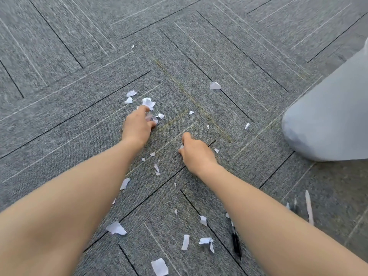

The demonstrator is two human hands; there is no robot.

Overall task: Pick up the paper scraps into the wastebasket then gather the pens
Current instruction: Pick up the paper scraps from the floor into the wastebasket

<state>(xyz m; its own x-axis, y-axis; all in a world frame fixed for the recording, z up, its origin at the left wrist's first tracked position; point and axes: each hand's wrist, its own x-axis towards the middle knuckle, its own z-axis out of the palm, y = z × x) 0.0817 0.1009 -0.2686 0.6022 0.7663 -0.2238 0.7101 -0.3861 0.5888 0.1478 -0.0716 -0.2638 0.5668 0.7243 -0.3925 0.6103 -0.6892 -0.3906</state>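
Your left hand is curling its grip around several paper scraps on the carpeted floor, while your right hand is pinching one small scrap. More scraps are lying across the floor, and a black pen is lying beside your right forearm.

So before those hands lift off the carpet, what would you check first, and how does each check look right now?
1. Left hand has scraps: ok, fingers curl round white bits.
2. Right hand has a scrap: ok, it pinches a small white piece, though it barely shows.
3. Wastebasket within reach: cannot tell, none is in view.
4. Carpet free of scraps: not ok, many remain, like the folded scrap.
5. Pens left for later: ok, the black pen lies untouched by the right forearm.
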